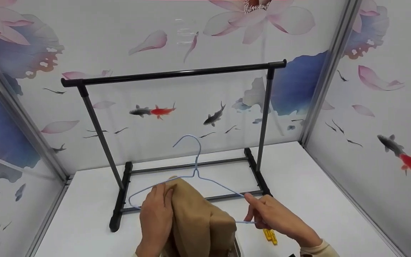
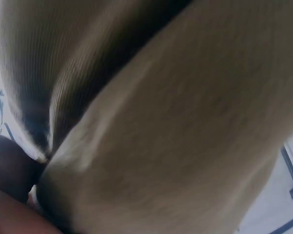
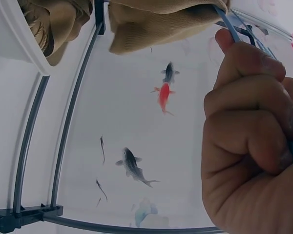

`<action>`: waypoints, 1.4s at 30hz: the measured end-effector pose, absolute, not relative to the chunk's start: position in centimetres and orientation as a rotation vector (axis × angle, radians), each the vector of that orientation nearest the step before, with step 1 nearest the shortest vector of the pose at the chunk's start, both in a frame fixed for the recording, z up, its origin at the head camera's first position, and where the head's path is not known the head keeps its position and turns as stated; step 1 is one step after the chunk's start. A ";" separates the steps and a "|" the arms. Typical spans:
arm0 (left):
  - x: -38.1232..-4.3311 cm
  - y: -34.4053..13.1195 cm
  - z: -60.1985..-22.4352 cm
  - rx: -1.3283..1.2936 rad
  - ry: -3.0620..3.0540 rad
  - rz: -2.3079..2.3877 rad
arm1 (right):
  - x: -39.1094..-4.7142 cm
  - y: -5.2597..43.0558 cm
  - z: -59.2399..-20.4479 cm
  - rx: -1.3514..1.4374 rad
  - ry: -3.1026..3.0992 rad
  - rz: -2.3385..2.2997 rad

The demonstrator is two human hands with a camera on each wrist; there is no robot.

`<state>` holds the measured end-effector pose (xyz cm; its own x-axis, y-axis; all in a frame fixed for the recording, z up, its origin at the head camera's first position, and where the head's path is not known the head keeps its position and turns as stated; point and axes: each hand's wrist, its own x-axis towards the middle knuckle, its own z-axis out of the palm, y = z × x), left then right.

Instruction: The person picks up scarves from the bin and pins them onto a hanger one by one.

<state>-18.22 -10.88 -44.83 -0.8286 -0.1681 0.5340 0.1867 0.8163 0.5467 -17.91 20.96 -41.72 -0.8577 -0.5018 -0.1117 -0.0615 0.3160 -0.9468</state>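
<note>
A light blue wire hanger [image 1: 214, 182] is held up, its hook pointing upward. Tan ribbed cloth [image 1: 193, 214] hangs over the middle of the hanger and hides part of its lower bar. My left hand [image 1: 156, 210] pinches the cloth at the hanger's left arm, thumb and fingers at the fold. In the left wrist view the cloth [image 2: 176, 126] fills most of the picture. My right hand [image 1: 271, 213] grips the right end of the hanger. In the right wrist view the fingers [image 3: 254, 107] curl round the blue wire, with a flap of cloth beside them.
Behind the hanger a black and grey garment rack [image 1: 177, 74] stands on the white table [image 1: 319, 192]. Small yellow pieces [image 1: 270, 236] lie by my right hand. Below the cloth, a pale container [image 3: 27, 41] holds more tan cloth. Patterned panels [image 1: 177, 43] enclose the table.
</note>
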 end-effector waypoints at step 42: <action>-16.4 -3.8 -43.5 -0.706 -2.554 -0.637 | -17.4 18.5 -41.8 -0.582 2.299 -1.655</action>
<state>-16.41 -3.83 -43.47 -0.7860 0.3701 0.4952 0.5592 0.7671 0.3144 -17.37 18.53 -41.81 -0.8894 -0.4560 0.0305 -0.1736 0.2753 -0.9456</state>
